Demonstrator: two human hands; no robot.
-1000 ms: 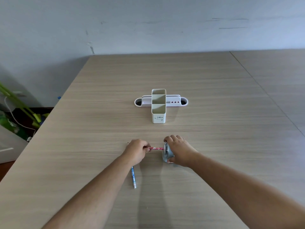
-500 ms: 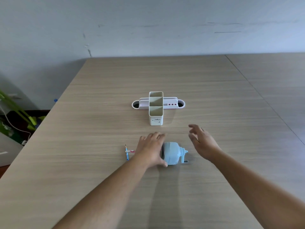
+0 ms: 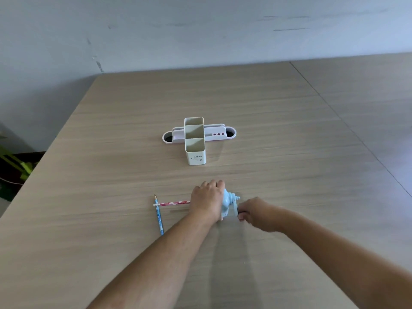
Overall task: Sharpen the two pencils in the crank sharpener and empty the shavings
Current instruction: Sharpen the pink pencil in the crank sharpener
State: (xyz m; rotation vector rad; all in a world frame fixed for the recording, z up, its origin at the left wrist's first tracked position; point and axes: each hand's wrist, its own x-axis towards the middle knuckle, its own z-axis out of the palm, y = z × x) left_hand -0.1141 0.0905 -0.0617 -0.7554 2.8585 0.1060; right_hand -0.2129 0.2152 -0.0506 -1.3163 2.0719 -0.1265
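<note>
A light blue crank sharpener sits on the wooden table near its front middle. My left hand lies over the sharpener's left part and grips it. A pink patterned pencil sticks out horizontally to the left from under that hand; its tip end is hidden. My right hand pinches the crank handle on the sharpener's right side. A blue pencil lies on the table further left, point away from me, crossing under the pink pencil's end.
A white pen holder with two square compartments stands behind the sharpener, in front of a flat white organiser tray. The table's left edge runs diagonally, with green plant leaves beyond it. A grey wall stands behind.
My left hand has let go of the pink pencil's end and moved onto the sharpener body. My right hand left the body, lifted, then came down on the crank handle.
</note>
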